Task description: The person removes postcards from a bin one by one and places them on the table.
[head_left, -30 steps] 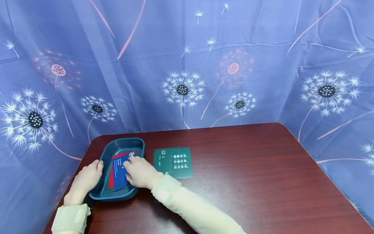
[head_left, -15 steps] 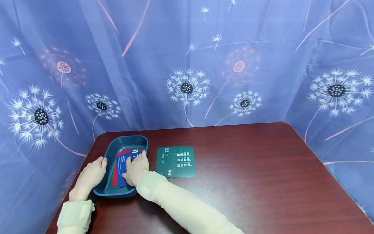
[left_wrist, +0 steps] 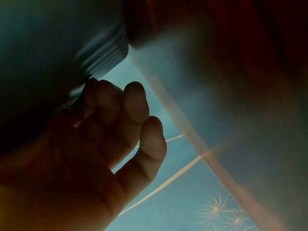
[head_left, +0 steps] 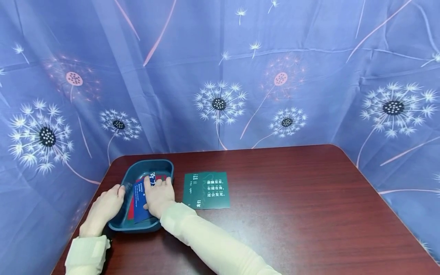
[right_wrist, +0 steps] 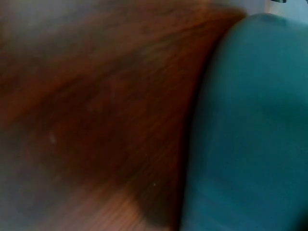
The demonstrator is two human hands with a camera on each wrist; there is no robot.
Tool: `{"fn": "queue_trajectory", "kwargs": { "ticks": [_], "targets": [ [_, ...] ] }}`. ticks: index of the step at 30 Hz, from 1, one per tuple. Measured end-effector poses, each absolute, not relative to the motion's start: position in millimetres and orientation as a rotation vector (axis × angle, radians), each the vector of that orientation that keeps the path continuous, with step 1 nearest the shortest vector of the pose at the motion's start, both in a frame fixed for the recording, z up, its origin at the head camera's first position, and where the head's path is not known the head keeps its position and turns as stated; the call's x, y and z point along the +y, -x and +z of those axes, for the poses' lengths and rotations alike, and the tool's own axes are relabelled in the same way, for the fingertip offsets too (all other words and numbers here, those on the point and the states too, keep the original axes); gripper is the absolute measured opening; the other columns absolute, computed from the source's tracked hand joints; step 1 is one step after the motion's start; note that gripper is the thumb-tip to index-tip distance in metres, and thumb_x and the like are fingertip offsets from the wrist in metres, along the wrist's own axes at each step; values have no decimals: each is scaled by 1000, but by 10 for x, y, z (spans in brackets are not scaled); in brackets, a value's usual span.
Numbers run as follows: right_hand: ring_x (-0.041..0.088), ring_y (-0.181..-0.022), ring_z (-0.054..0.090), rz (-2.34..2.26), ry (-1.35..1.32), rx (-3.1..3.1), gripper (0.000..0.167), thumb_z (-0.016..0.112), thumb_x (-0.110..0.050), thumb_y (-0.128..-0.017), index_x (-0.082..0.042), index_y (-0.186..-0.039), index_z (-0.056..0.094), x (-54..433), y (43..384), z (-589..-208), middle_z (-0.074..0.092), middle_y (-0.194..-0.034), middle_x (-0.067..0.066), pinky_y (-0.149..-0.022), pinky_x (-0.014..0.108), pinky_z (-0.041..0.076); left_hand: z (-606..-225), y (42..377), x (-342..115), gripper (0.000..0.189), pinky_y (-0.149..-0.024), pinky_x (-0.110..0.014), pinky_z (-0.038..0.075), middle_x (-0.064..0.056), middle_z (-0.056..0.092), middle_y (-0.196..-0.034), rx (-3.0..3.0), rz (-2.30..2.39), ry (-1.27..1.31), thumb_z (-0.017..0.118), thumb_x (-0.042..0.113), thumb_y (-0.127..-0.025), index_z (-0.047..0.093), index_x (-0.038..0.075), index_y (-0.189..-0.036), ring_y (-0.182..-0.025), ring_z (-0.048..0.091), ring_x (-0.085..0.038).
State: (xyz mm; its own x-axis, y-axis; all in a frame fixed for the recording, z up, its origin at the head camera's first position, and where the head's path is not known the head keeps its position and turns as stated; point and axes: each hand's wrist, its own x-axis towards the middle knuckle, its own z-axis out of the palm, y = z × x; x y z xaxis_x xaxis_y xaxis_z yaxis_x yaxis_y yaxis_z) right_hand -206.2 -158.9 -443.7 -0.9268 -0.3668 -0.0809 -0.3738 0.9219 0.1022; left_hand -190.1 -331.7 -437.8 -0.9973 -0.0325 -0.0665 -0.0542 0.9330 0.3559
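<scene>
A teal plastic tray (head_left: 137, 230) stands at the table's left end, with a blue card (head_left: 141, 212) lying over a red card (head_left: 131, 211) and a sliver of green inside it. My left hand (head_left: 104, 206) holds the tray's left rim; in the left wrist view, the curled fingers (left_wrist: 136, 103) lie against its dark side. My right hand (head_left: 159, 196) reaches over the right rim and rests on the blue card, fingers spread, covering part of its print. Only the tray's blurred outer wall (right_wrist: 250, 130) and the tabletop show in the right wrist view, without the hand.
Right of the tray, a green printed card (head_left: 206, 200) lies flat on the dark red wooden table (head_left: 292, 198). A blue dandelion-print curtain (head_left: 172, 76) hangs along the table's back and sides.
My right hand has turned and spread its fingers over the blue card. That card has shifted slightly left within the tray since half a second ago. The left hand stays on the rim.
</scene>
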Motion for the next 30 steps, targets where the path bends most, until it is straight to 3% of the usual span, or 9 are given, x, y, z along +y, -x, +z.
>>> {"fn": "queue_trajectory", "kwargs": {
  "ticks": [5, 12, 19, 25, 30],
  "targets": [
    [10, -114, 55, 27, 600, 3045, 103, 67, -65, -80, -29, -156, 9, -1577, 2066, -4431, 61, -122, -4, -111, 42, 20, -4368, 1898, -3324, 50, -67, -54, 46, -29, 59, -96, 3018, 563, 78, 25, 38, -107, 53, -3, -112, -80, 59, -39],
    [4, -102, 61, -38, 617, 3041, 102, 68, -60, -83, -25, -157, 8, -1562, 2066, -4411, 65, -115, -10, -110, 41, 20, -4375, 1886, -3333, 48, -69, -56, 47, -30, 59, -97, 3024, 556, 80, 27, 36, -107, 52, -5, -115, -79, 59, -38],
    [3, -70, 63, -109, 627, 3095, 99, 72, -52, -82, -19, -156, 16, -1537, 2051, -4418, 62, -74, -15, -105, 38, 27, -4406, 1863, -3348, 50, -69, -58, 46, -32, 58, -100, 3040, 559, 71, 25, 38, -107, 52, -4, -113, -83, 60, -42],
    [3, -65, 60, -165, 690, 3159, 73, 62, -47, -92, -17, -151, 32, -1499, 2016, -4413, 62, -70, -14, -98, 35, 32, -4405, 1856, -3348, 49, -69, -58, 46, -31, 59, -98, 3042, 556, 71, 25, 37, -107, 53, -4, -112, -82, 60, -43],
    [4, -75, 64, -289, 724, 3208, 40, 59, -39, -96, -18, -129, 52, -1431, 2018, -4368, 68, -84, -10, -90, 30, 37, -4383, 1878, -3321, 47, -66, -55, 47, -25, 60, -88, 3049, 568, 50, 26, 37, -107, 53, -2, -109, -77, 59, -38]
  ]
}}
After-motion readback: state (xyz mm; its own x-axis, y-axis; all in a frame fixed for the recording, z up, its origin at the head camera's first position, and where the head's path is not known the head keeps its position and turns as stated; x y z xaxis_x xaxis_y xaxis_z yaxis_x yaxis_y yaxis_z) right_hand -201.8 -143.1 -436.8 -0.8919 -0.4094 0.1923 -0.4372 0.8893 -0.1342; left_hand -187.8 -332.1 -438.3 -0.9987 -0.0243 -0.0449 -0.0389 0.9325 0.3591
